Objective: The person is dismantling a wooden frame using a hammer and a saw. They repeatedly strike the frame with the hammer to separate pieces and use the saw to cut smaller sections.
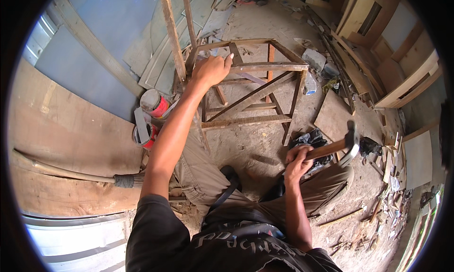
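A chair-like frame of thin wooden bars stands on the floor before me, with crosspieces, a slanting brace and two tall posts at its left. My left hand is closed on its upper left part, by the foot of the posts; the fingers' undersides are hidden. Lower and to the right, my right hand grips the wooden handle of a claw hammer. The hammer's metal head points away to the right, over my knee and apart from the frame.
Two red paint cans stand left of the frame. A broom lies against plywood boards. Black plastic lies beyond my right hand. Wood scraps litter the right side, below pale wooden frames. A grey block sits behind.
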`<state>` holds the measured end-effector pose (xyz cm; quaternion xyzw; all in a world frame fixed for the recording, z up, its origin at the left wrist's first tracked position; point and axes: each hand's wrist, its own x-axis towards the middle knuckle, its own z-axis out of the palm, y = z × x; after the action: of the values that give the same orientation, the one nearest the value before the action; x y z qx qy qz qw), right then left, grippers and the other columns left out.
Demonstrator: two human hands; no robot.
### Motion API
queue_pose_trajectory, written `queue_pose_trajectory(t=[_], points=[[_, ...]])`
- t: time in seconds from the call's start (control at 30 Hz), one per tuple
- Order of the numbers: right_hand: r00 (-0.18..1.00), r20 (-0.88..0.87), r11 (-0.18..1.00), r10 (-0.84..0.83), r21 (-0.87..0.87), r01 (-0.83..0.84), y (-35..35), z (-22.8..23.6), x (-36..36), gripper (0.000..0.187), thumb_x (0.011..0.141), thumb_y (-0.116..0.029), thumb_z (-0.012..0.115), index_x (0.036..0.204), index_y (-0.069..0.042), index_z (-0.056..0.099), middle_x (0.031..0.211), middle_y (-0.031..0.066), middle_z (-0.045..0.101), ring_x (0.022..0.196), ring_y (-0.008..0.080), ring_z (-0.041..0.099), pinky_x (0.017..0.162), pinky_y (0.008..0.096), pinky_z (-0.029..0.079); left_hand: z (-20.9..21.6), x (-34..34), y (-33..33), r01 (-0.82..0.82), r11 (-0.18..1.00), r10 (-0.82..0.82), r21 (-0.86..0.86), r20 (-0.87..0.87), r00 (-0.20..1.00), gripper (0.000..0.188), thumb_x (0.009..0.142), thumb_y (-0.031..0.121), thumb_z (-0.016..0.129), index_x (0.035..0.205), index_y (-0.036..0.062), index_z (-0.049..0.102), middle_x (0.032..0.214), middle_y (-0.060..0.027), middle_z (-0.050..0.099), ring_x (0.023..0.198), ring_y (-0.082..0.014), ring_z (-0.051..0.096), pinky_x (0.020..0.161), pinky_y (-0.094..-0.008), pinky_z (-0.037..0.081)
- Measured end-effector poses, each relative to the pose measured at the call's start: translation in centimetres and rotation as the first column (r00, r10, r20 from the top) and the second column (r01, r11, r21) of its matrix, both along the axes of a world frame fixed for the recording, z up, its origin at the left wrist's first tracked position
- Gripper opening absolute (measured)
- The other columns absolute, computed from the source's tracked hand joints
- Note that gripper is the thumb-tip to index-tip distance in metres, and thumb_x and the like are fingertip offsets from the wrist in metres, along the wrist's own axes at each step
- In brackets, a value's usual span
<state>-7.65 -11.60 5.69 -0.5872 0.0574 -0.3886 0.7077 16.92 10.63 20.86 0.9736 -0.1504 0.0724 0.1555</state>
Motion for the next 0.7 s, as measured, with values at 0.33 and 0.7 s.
queue_pose_trajectory(t=[0.33, 0.7], points=[[0.918, -0.308, 0.846, 0.252, -0.390, -0.363, 6.8, 1.0, -0.3, 0.025, 0.086, -0.009, 0.063, 0.069, -0.005, 0.047, 0.063, 0.0043, 0.041, 0.058, 0.0186, 0.042, 0.051, 0.0347, 0.033, -1.7, -3.6, 0.1, 0.006, 0.998, 0.000, -0.056, 0.091, 0.996, 0.057, 0.098, 0.038, 0.036, 0.068, -0.0039, 0.062, 0.071, -0.0271, 0.062, 0.070, -0.0467, 0.062, 0.068, -0.0528, 0.050], [0.768, -0.626, 0.872, 0.135, -0.293, -0.392, 8.1, 1.4, 7.4, 0.042, 0.090, -0.028, 0.060, 0.061, 0.003, 0.053, 0.048, 0.0107, 0.041, 0.048, 0.0132, 0.042, 0.047, 0.0378, 0.038, -2.4, -1.6, 0.5, 0.019, 0.997, 0.002, -0.075, 0.270, 0.963, 0.057, 0.097, 0.036, 0.037, 0.063, -0.0002, 0.065, 0.063, -0.0243, 0.062, 0.062, -0.0425, 0.063, 0.061, -0.0492, 0.052]])
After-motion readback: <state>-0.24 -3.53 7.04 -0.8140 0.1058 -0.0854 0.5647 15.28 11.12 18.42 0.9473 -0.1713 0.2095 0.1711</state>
